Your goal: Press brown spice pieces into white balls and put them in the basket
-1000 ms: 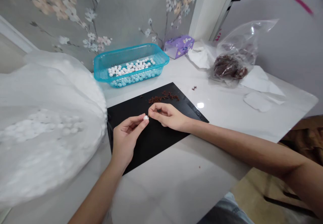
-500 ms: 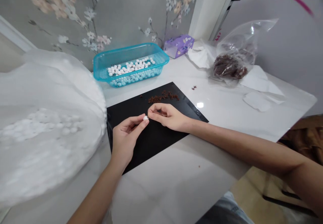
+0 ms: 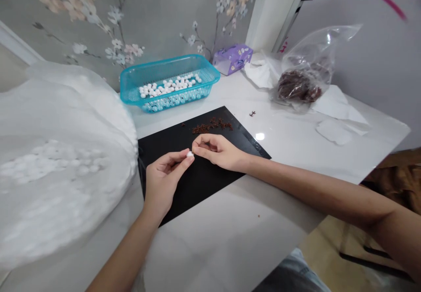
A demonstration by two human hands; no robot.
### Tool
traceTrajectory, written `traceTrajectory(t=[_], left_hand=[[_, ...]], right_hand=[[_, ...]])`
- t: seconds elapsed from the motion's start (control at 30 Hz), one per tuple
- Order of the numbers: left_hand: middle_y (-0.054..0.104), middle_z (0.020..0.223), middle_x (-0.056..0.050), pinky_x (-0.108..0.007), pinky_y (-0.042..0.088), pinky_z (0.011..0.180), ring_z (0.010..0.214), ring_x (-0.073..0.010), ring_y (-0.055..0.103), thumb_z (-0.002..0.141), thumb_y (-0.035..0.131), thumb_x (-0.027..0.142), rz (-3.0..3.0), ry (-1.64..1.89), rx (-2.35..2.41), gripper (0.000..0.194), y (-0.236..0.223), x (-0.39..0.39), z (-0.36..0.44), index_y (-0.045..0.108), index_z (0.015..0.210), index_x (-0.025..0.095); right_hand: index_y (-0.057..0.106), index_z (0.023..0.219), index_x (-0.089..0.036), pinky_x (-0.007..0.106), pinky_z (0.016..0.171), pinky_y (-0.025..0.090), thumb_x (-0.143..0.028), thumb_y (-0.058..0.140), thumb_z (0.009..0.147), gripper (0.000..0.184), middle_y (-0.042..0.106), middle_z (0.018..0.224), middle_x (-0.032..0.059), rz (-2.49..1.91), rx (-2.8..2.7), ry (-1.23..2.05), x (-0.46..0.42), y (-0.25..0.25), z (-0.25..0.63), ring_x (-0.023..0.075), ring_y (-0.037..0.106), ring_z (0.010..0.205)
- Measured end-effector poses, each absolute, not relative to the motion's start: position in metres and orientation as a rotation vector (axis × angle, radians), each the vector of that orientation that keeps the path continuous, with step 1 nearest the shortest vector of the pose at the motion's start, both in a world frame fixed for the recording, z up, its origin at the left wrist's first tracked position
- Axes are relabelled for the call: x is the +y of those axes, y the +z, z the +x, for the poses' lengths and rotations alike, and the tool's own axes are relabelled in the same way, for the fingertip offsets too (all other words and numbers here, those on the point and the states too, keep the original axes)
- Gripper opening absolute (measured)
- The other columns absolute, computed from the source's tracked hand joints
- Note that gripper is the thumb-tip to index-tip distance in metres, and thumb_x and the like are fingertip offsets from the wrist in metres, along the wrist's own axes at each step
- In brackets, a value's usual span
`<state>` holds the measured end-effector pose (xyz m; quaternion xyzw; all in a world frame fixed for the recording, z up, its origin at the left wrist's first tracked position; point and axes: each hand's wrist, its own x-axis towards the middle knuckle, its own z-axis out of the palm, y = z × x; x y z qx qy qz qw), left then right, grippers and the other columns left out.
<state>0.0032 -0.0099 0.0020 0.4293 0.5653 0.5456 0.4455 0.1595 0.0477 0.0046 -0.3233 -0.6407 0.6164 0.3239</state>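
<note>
Between thumb and forefinger, my left hand [image 3: 164,173] pinches a small white ball [image 3: 190,154] above a black mat [image 3: 187,200]. My right hand [image 3: 219,151] meets it from the right, thumb and fingertips pressed together at the ball's side. Whatever those right fingertips hold is too small to make out. Just beyond my right hand lies a loose pile of small reddish-brown branched pieces [image 3: 205,128] on the mat.
A blue plastic basket [image 3: 131,75] with many white balls stands at the back. On the left bulges a large white bag [image 3: 75,112] of similar balls. Back right are a purple tissue pack [image 3: 233,59], a clear bag of brown pieces [image 3: 297,86] and white paper [image 3: 335,132].
Both hands hold nearly the same pose, fingertips together at the white ball. The view has shifted very slightly; nothing else has visibly moved.
</note>
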Motion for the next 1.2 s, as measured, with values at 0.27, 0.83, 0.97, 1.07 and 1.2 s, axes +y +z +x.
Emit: traceTrajectory(t=[0.27, 0.83, 0.97, 1.07, 1.2], left_hand=[[0.074, 0.086, -0.002, -0.03, 0.054, 0.084, 0.084, -0.0167, 0.068, 0.061, 0.08, 0.026, 1.07, 1.357, 1.423, 0.021, 0.0, -0.011, 0.003, 0.074, 0.079, 0.022], [0.075, 0.085, -0.003, -0.033, 0.055, 0.083, 0.083, -0.0201, 0.069, 0.059, 0.081, 0.029, 1.1, 1.33, 1.45, 0.021, 0.001, -0.013, 0.002, 0.074, 0.077, 0.022], [0.075, 0.086, -0.004, -0.034, 0.055, 0.084, 0.084, -0.0208, 0.069, 0.059, 0.081, 0.03, 1.108, 1.323, 1.44, 0.021, 0.0, -0.013, 0.002, 0.074, 0.077, 0.021], [0.075, 0.086, -0.003, -0.032, 0.055, 0.083, 0.084, -0.0198, 0.068, 0.059, 0.081, 0.029, 1.099, 1.307, 1.424, 0.019, 0.001, -0.013, 0.001, 0.074, 0.076, 0.022], [0.075, 0.085, -0.004, -0.032, 0.054, 0.082, 0.083, -0.0198, 0.068, 0.059, 0.081, 0.029, 1.089, 1.305, 1.421, 0.02, 0.002, -0.012, 0.0, 0.074, 0.077, 0.021]], right_hand=[[0.052, 0.075, -0.017, 0.018, 0.04, 0.023, -0.043, 0.069, 0.074, 0.031, 0.036, 0.053, -0.0093, -0.825, -1.572, 1.668, 0.049, 0.003, 0.159, 0.0037, 0.028, 0.045], [0.047, 0.072, -0.017, 0.013, 0.034, 0.014, -0.045, 0.069, 0.074, 0.035, 0.03, 0.049, -0.0115, -0.787, -1.387, 2.039, 0.047, 0.009, 0.163, 0.0014, 0.019, 0.041], [0.048, 0.073, -0.017, 0.013, 0.035, 0.013, -0.039, 0.067, 0.077, 0.03, 0.031, 0.051, -0.011, -0.784, -1.374, 2.072, 0.047, 0.009, 0.165, 0.0015, 0.019, 0.042], [0.047, 0.073, -0.017, 0.013, 0.035, 0.015, -0.036, 0.065, 0.079, 0.027, 0.031, 0.052, -0.0107, -0.778, -1.369, 2.073, 0.047, 0.008, 0.165, 0.0018, 0.02, 0.043], [0.046, 0.072, -0.017, 0.013, 0.035, 0.014, -0.035, 0.066, 0.078, 0.027, 0.033, 0.053, -0.0105, -0.782, -1.346, 2.081, 0.045, 0.012, 0.163, 0.0015, 0.021, 0.043]])
